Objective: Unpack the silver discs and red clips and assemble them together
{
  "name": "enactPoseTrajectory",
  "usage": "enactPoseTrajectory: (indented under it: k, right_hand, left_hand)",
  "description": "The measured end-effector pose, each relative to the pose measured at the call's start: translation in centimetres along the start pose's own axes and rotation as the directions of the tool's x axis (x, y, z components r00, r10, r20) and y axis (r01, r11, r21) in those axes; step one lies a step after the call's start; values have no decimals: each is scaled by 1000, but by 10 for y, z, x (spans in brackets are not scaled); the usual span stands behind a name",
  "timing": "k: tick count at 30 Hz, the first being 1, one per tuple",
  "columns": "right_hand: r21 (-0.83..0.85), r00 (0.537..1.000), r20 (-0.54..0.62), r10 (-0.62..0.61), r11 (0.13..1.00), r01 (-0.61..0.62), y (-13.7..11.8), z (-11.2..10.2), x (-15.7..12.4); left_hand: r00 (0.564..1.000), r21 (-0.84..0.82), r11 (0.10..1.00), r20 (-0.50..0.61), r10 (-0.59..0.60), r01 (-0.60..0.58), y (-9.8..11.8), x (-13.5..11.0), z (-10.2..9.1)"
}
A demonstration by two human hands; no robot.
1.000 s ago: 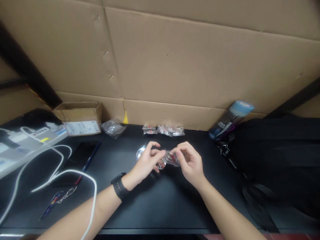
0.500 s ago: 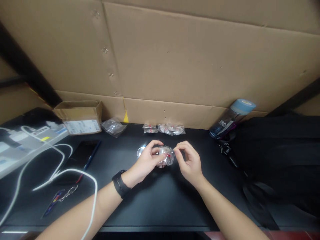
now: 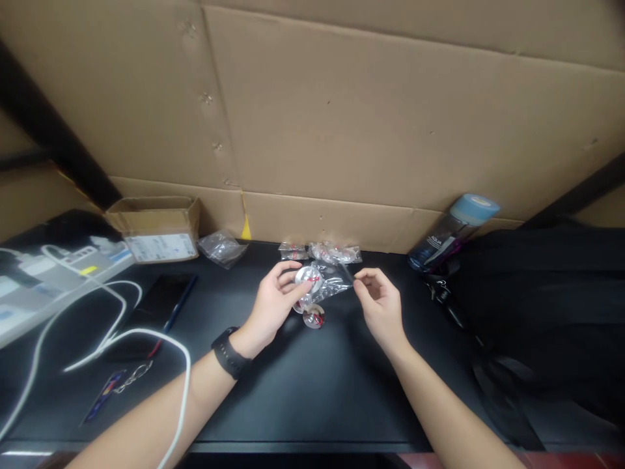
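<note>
My left hand (image 3: 271, 305), with a black watch on its wrist, pinches a small clear plastic bag (image 3: 328, 281) holding a round silver piece with red marks. My right hand (image 3: 381, 304) pinches the bag's right edge, so the bag is stretched between both hands above the black table (image 3: 312, 391). A round silver and red disc (image 3: 313, 317) lies on the table just below the bag. Behind the hands, several more small clear bags (image 3: 322, 252) with similar pieces lie against the cardboard wall.
An open cardboard box (image 3: 155, 228) and a crumpled clear bag (image 3: 221, 247) sit at the back left. White cables (image 3: 112, 332), a dark phone (image 3: 156, 303) and a keychain (image 3: 114, 384) lie left. A blue-capped water bottle (image 3: 452, 233) and a black bag (image 3: 541, 312) are on the right.
Both hands moved farther from me, toward the wall, and apart, stretching the bag open. A silver and red disc now lies on the table under the bag.
</note>
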State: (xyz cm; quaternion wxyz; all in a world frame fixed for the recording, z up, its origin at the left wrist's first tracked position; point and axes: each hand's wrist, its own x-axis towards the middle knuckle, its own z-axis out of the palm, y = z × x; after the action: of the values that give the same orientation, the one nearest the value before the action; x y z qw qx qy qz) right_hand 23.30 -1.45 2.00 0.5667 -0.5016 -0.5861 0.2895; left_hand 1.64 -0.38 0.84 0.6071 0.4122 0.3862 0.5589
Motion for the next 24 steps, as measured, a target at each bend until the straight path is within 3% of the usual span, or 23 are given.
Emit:
enactPoseTrajectory:
  k: [6, 13, 16, 21, 24]
  right_hand:
    - [-25, 964, 152, -217, 974, 224, -9, 0, -6]
    - [-64, 937, 121, -327, 939, 337, -11, -3, -9]
    - [-134, 942, 147, -301, 938, 321, -11, -3, -6]
    - [-121, 980, 35, -197, 972, 200, -6, -4, 2]
    - [-51, 978, 136, -161, 984, 169, -4, -7, 5]
  left_hand:
    - [998, 49, 997, 7, 55, -55, -2, 2, 0]
    - [997, 49, 995, 4, 83, -83, -2, 3, -1]
    - [995, 67, 993, 3, 96, -96, -1, 3, -2]
    - [994, 91, 991, 60, 90, -95, 2, 1, -1]
    - [992, 71, 994, 100, 75, -83, 4, -1, -1]
